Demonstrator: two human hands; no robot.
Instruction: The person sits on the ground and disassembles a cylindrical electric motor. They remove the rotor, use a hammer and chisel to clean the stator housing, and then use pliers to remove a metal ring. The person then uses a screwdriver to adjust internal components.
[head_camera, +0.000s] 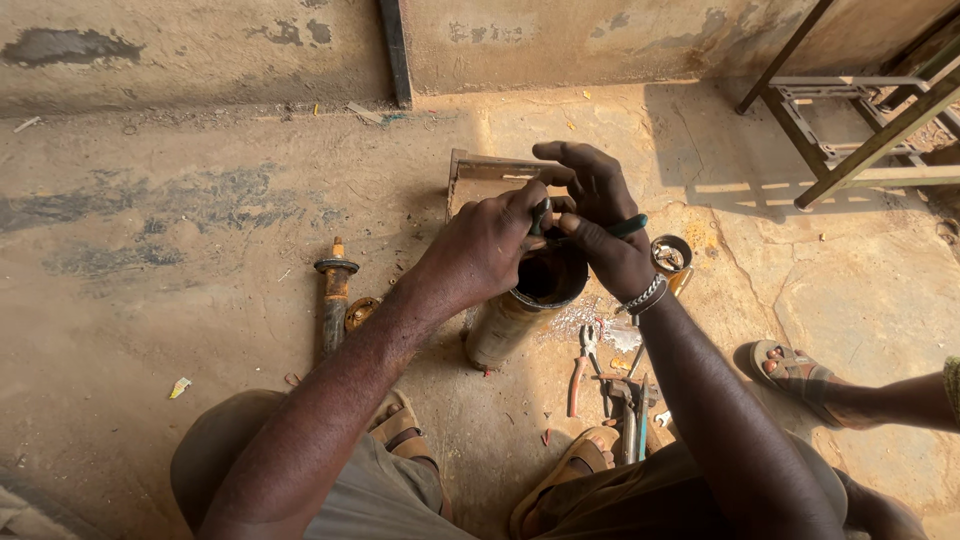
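Head view: stained concrete floor (200, 220), cracked wall (200, 50); both hands' fingers (520, 215) clamped on a green-handled tool (628, 227).

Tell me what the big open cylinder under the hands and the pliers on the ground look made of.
Big open cylinder: likely steel, dull and grimy, with a rusty tan skin and dark hollow mouth. Red-handled pliers: bare grey metal jaws, handles apparently plastic-coated, judging by their smooth red colour.
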